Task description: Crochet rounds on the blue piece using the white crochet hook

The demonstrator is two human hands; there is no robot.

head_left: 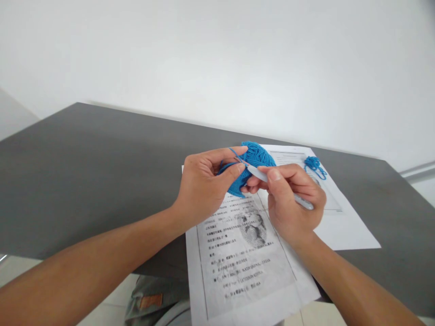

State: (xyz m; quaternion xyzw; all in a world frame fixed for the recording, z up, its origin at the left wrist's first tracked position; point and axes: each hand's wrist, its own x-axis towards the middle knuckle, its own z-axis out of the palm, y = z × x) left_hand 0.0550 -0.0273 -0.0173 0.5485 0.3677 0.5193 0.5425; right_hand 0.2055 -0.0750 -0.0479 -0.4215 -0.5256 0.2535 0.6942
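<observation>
My left hand (204, 185) pinches a flat blue crocheted piece (239, 184) between thumb and fingers, with a blue strand running over its forefinger. My right hand (290, 199) is closed round a light grey crochet hook (272, 181), whose tip points left into the work by my left thumb. Just behind both hands lies a ball of blue yarn (258, 155), partly hidden by my fingers.
Two printed paper sheets (238, 267) lie on the dark grey table (102, 172); the nearer one hangs over the front edge. A small tangle of blue yarn (314, 164) rests on the far sheet. A white wall rises behind the table.
</observation>
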